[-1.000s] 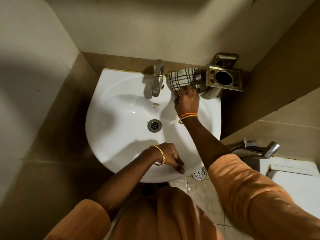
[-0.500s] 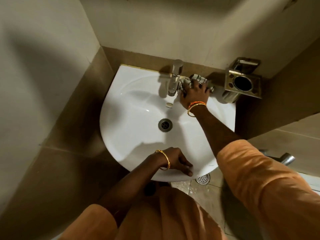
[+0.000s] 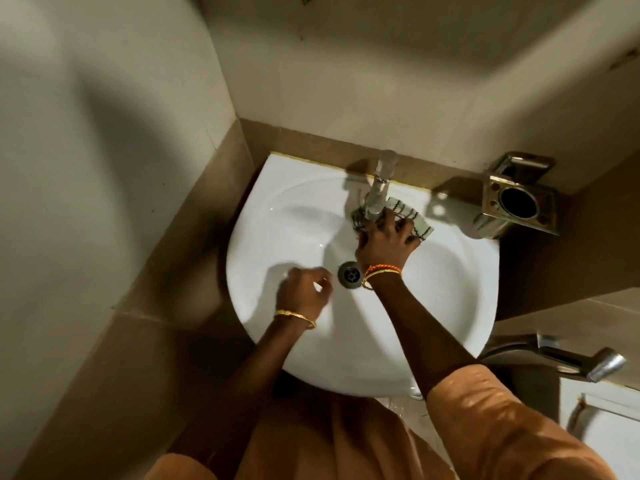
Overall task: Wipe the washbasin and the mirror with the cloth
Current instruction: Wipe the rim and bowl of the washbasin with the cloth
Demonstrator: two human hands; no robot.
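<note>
Right hand [image 3: 382, 242] is pressing the checked cloth [image 3: 412, 221] against the washbasin [image 3: 446, 289] at the base of the tap [image 3: 379, 188], fingers spread and curled over the fabric, part of it sticking out to the right. Left hand [image 3: 303, 289] is hovering over the bowl left of the drain [image 3: 350, 275], loosely curled, holding nothing (slightly blurred). Steel holder [image 3: 516, 202] is sitting on the wall, right of the basin.
</note>
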